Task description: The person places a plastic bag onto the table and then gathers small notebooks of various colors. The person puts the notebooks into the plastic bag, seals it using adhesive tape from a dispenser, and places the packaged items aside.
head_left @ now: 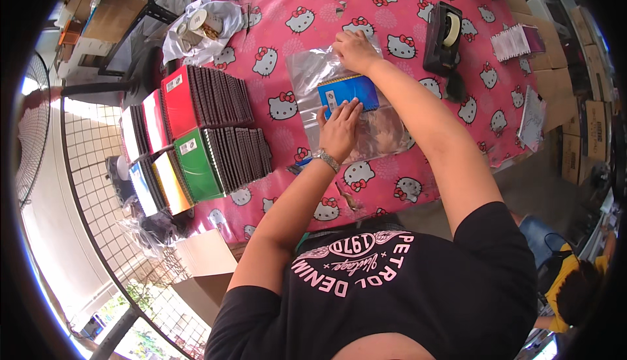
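Note:
A small blue spiral notebook [356,89] with a white label lies on a clear plastic bag [304,98], its wire binding along the far edge. Whether it is inside the bag or on top, I cannot tell. My left hand [340,128] rests flat on the notebook's near left part, fingers stretched out and slightly spread. Beyond the notebook, my right hand [356,51] is at the bag's far edge, its fingers curled onto the plastic. A scrap of blue material [302,164] shows beside my left wrist.
Stacked spiral notebooks [196,157] in several colours stand at left. Behind them sits a white plastic bag [202,27] with rolls. A black tape dispenser [443,40] stands right on the pink cat-print tablecloth [392,14]. Another person [575,288] in yellow is at lower right.

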Demonstrator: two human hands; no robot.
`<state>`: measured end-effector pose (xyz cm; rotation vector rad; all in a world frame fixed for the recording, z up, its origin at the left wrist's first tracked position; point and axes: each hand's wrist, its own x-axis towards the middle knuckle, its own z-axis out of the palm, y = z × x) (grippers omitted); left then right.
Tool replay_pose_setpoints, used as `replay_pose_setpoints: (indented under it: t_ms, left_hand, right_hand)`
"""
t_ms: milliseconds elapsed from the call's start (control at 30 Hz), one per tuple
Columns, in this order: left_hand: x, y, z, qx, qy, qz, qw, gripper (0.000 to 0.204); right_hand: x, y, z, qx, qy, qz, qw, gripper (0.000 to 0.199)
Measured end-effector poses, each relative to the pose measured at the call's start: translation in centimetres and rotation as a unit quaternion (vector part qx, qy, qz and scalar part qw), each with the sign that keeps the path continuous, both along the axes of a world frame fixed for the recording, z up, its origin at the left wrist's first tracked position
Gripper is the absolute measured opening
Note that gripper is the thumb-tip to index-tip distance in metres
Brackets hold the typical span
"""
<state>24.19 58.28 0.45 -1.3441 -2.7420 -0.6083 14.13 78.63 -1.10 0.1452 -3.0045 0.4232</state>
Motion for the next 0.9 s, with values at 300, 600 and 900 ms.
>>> replay_pose_setpoints:
  t_ms: [300, 600, 900]
  left_hand:
    - [-2.4, 0.8, -1.1, 0.058, -0.131, 0.073, 0.987, 0.039]
    - [-7.4, 2.2, 3.5, -0.122, -0.002, 0.008, 0.992, 0.053]
    - [-16.2, 4.9, 3.7, -0.21, -0.276, -0.169, 0.923, 0.023]
  right_hand:
    - [4.5, -2.3, 3.7, -0.02, 0.119, -0.031, 0.992, 0.012]
    - [12.5, -6.8, 0.9, -0.055, 0.213, -0.159, 0.962, 0.015]
    - [13.1, -6.3, -1.7, -0.016, 0.226, -0.095, 0.969, 0.026]
